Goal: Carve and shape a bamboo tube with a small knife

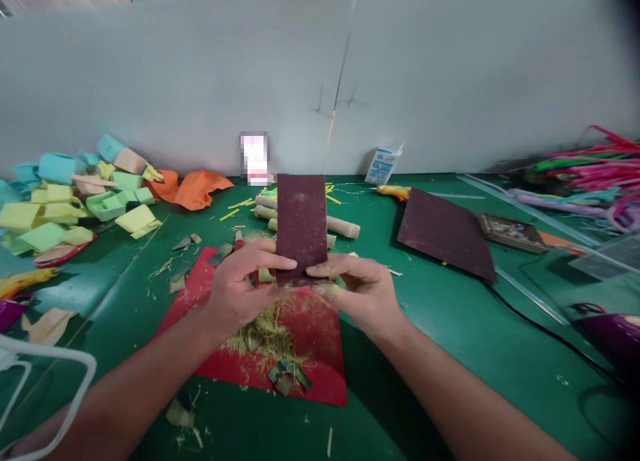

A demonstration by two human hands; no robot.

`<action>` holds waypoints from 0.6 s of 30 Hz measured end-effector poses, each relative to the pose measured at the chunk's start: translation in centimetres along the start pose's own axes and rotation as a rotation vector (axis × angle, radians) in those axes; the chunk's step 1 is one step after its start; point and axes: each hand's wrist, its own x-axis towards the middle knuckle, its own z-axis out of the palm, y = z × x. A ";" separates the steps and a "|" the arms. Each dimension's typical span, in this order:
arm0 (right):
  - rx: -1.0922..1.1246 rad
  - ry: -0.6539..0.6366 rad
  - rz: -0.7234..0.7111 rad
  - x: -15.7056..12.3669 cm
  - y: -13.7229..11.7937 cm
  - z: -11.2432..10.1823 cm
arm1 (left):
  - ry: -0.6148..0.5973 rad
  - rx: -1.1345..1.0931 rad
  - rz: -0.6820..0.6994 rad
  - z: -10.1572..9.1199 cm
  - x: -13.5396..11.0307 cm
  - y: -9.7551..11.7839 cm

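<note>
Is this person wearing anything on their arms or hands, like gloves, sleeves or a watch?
No. The left hand and right hand are bare, without gloves, and no ring shows on the fingers. The left forearm and right forearm are bare down to the picture's lower edge: no sleeve, watch or wristband is in view.

Pixelated object [255, 158] at twelve o'clock, sandpaper strip [301, 222] lower edge hidden by left hand [235, 289] and right hand [364, 293], wooden dowels [343, 227] partly behind it, white frame [93, 368] cut off at eight o'clock

The head camera looks forward and down, close over the green table [450, 328].
</note>
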 end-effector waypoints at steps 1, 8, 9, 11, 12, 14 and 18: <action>-0.002 0.017 0.004 0.0 0.0 0.0 | 0.008 -0.016 -0.038 0.1 0.0 0.2; -0.009 0.057 0.053 0.1 -0.3 0.2 | 0.169 -0.087 -0.226 1.6 0.2 1.5; -0.014 0.066 0.070 0.0 -0.3 0.3 | 0.194 -0.074 -0.234 1.8 0.3 1.6; -0.023 0.102 0.101 0.0 -0.2 0.5 | 0.220 -0.042 -0.238 2.0 0.4 1.7; -0.025 0.128 0.116 0.0 -0.1 0.6 | 0.226 -0.020 -0.241 2.0 0.4 1.7; -0.019 0.176 0.154 0.0 -0.1 0.9 | 0.223 0.033 -0.264 2.0 0.4 1.6; 0.002 0.207 0.220 -0.1 0.0 1.4 | 0.221 0.097 -0.334 2.0 0.2 1.2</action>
